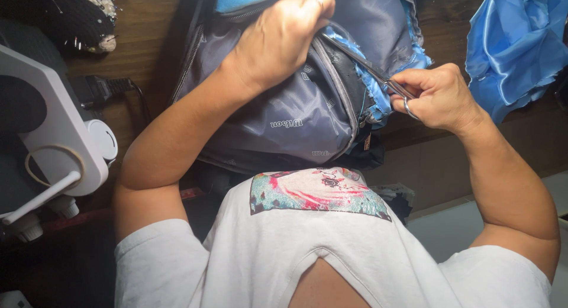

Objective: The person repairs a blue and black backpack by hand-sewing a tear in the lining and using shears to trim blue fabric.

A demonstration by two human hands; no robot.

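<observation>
Snipping at a grey nylon backpack on the wooden counter.
Left hand closed, gripping the bag's zipped edge; right hand clenched around slim metal scissors, blades at the frayed blue lining.

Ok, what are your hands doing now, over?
Left hand gripping grey bag. Right hand holding scissors, blades at blue lining. Nothing in the way.

left hand grips grey bag | right hand holds scissors
</observation>
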